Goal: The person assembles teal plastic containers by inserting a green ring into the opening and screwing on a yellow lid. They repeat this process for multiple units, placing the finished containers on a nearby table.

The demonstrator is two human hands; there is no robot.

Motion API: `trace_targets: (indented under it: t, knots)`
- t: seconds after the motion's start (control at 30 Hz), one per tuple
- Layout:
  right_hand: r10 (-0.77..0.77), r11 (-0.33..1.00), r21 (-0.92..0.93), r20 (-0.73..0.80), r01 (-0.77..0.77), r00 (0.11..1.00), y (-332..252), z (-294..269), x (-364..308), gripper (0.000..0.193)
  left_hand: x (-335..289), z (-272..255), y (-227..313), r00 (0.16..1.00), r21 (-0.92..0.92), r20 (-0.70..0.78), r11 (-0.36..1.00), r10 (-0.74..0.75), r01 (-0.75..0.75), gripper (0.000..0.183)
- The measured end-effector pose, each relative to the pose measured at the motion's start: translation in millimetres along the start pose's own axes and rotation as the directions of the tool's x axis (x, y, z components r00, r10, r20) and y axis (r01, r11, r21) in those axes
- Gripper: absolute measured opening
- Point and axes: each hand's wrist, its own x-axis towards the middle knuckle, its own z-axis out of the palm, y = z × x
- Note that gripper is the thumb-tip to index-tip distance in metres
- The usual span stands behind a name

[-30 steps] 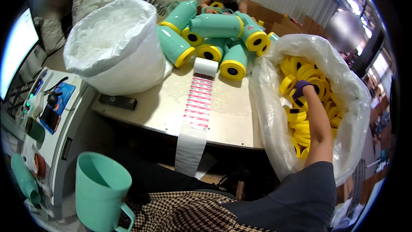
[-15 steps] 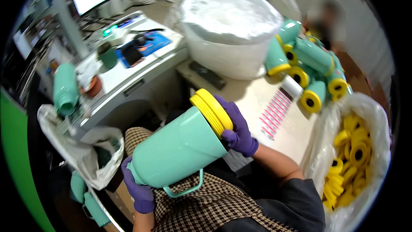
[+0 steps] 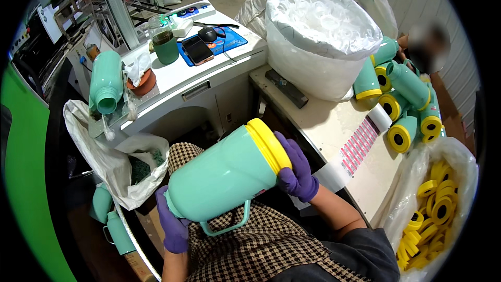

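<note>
A mint-green jug body (image 3: 219, 177) with a loop handle lies tilted across my lap. My left hand (image 3: 172, 223), in a purple glove, is closed round its narrower lower-left end. At the wide upper-right end sits a yellow threaded base cap (image 3: 268, 146), its rim close against the body. My right hand (image 3: 298, 171), also gloved in purple, grips this cap from the right, with fingers on its far side and thumb on the near side.
Right of me, a worktable (image 3: 308, 120) bears a sticker sheet (image 3: 359, 145), a large lined tub of white rings (image 3: 318, 57) and several jugs with yellow bases (image 3: 412, 86). A bag of yellow caps (image 3: 438, 203) stands near right. Another person (image 3: 425, 49) is behind. A desk (image 3: 172, 89) stands left.
The yellow cap sat askew with its threads showing; now it sits further down and straighter on the jug. My view has shifted, so surroundings appear further right.
</note>
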Motion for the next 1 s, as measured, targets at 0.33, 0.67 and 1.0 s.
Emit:
trace_targets:
  t: [0.33,0.67,1.0]
  knots:
    - [0.018,1.000,-0.017,0.009,-0.017,1.000,0,3,-16,0.062,-3,-27,-28,0.977,0.301,0.087,0.929,0.196,-0.214,0.028]
    - [0.045,0.997,0.071,-0.086,-0.039,0.995,-4,-5,5,0.055,-17,-5,-6,0.989,0.310,0.068,0.940,0.128,-0.143,0.033]
    - [0.060,0.997,-0.038,-0.262,-0.072,0.963,12,-4,-1,0.061,-12,-9,17,0.979,0.271,0.059,0.941,0.194,-0.202,0.035]
